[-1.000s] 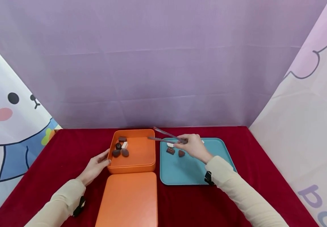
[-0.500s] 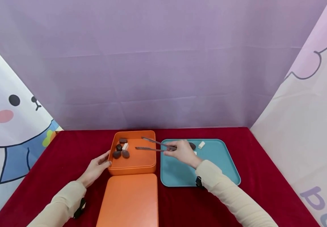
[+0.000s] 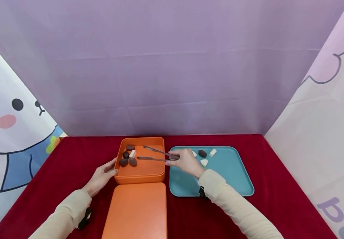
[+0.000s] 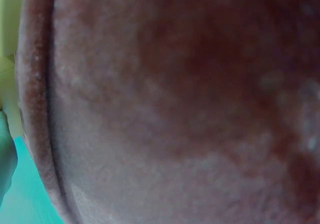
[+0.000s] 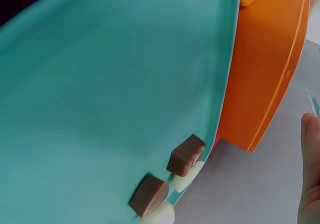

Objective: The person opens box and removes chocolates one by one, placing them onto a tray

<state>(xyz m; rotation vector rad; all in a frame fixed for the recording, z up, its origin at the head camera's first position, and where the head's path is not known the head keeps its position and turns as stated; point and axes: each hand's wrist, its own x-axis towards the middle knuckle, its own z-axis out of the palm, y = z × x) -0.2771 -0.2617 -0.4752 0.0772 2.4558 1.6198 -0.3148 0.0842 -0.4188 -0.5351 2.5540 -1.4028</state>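
Observation:
My right hand (image 3: 184,162) grips metal tongs (image 3: 157,160) above the left edge of the blue tray (image 3: 219,186). The tongs' arms are spread, with nothing between their tips, which reach over the orange box (image 3: 148,179). My left hand (image 3: 100,177) rests against the box's left side, its thumb at the front corner. Inside the box lie a dark rectangular chocolate (image 3: 130,147), a white one (image 3: 132,153) and several rounded brown ones (image 3: 132,161). In the right wrist view, two brown chocolates (image 5: 186,155) sit by white ones at the tray's edge.
An orange lid (image 3: 137,210) lies in front of the box. On the tray are a dark oval chocolate (image 3: 202,153), a white block (image 3: 213,152) and a white rounded triangle (image 3: 204,162). Red cloth (image 3: 187,219) covers the table, and a lilac curtain (image 3: 166,83) hangs behind.
My right hand has moved left, bringing the tongs' tips farther over the box and lower in view. White and dark chocolates on the tray have come into sight. My left hand has stayed put.

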